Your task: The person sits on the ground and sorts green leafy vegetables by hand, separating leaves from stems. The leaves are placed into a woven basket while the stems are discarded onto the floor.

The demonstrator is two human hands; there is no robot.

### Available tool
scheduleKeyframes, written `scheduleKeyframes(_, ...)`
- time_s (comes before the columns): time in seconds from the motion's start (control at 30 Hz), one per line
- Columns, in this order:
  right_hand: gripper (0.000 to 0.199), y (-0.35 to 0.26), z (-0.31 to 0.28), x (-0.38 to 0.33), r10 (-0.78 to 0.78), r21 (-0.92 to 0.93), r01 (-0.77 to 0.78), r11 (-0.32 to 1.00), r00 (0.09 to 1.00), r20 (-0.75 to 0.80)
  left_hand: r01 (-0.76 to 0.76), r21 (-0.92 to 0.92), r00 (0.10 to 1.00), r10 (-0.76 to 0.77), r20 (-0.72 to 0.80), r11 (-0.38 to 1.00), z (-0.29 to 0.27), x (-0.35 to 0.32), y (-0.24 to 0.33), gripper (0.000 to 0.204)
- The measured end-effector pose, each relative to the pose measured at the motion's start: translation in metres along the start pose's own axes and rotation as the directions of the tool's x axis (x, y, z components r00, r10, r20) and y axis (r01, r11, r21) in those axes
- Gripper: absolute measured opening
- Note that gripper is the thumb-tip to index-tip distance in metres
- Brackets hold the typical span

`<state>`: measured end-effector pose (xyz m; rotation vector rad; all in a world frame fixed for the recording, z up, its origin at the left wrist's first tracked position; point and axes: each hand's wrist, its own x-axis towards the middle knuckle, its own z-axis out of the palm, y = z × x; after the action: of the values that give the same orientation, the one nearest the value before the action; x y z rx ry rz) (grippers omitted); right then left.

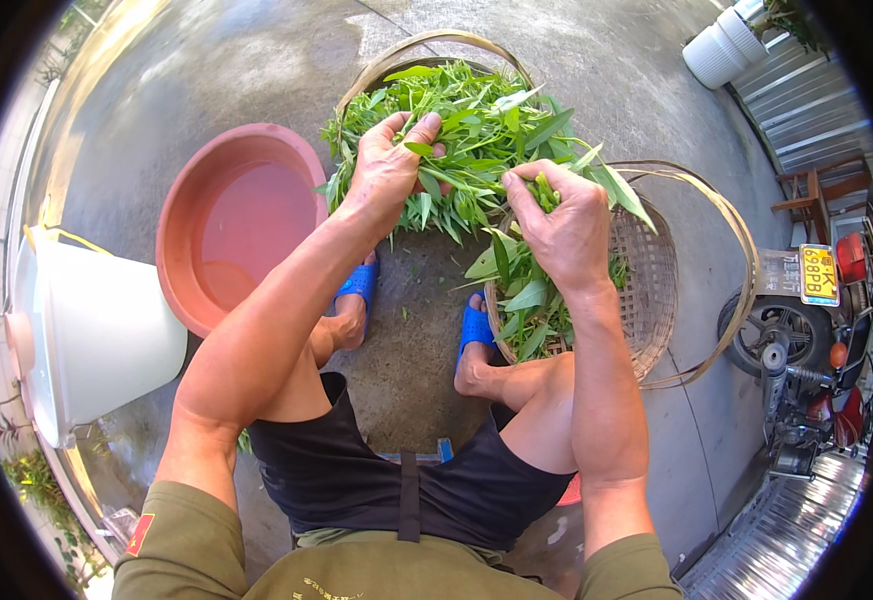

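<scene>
My left hand (388,172) rests on a heap of green leafy stalks (476,120) piled in a woven basket (426,45) ahead of my feet, fingers pinching a stalk. My right hand (561,225) is closed around a small bunch of the same greens, held over a second woven basket (651,290) at my right. That basket holds a few picked leaves (531,310) near its left edge. I sit low with my knees apart, blue sandals (361,285) on the concrete floor.
A reddish plastic basin (241,215) with water stands at my left. A white plastic bucket (96,330) lies closer at far left. A motorbike (806,340) is parked at right, a wooden chair (816,190) behind it, and a white container (721,45) at top right.
</scene>
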<state>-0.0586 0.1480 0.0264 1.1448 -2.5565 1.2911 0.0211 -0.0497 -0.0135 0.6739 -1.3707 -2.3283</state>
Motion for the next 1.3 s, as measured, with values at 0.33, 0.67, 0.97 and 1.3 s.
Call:
scheduleKeyframes(0.33,0.015,-0.004,0.008,-0.004,-0.17,-0.118,0.184,0.976,0.979,0.114,-0.065,0.076,0.987,0.053,0.149,0.995,0.0,-0.002,-0.006,0.025)
scheduleKeyframes(0.67,0.016,-0.003,0.01,-0.002,-0.227,-0.038,0.233,0.972,0.966,0.127,0.153,-0.11,0.965,-0.125,0.23,0.982,-0.008,0.004,-0.015,0.021)
scheduleKeyframes(0.97,0.018,0.001,0.012,-0.002,0.047,0.314,-0.102,0.944,0.983,0.179,0.187,-0.196,0.946,-0.124,0.298,0.963,0.005,-0.002,-0.013,0.021)
scheduleKeyframes(1.3,0.014,0.053,-0.037,0.008,0.337,0.835,-0.408,0.369,0.896,0.289,0.106,-0.215,0.991,-0.085,0.104,0.971,-0.028,0.016,-0.002,0.018)
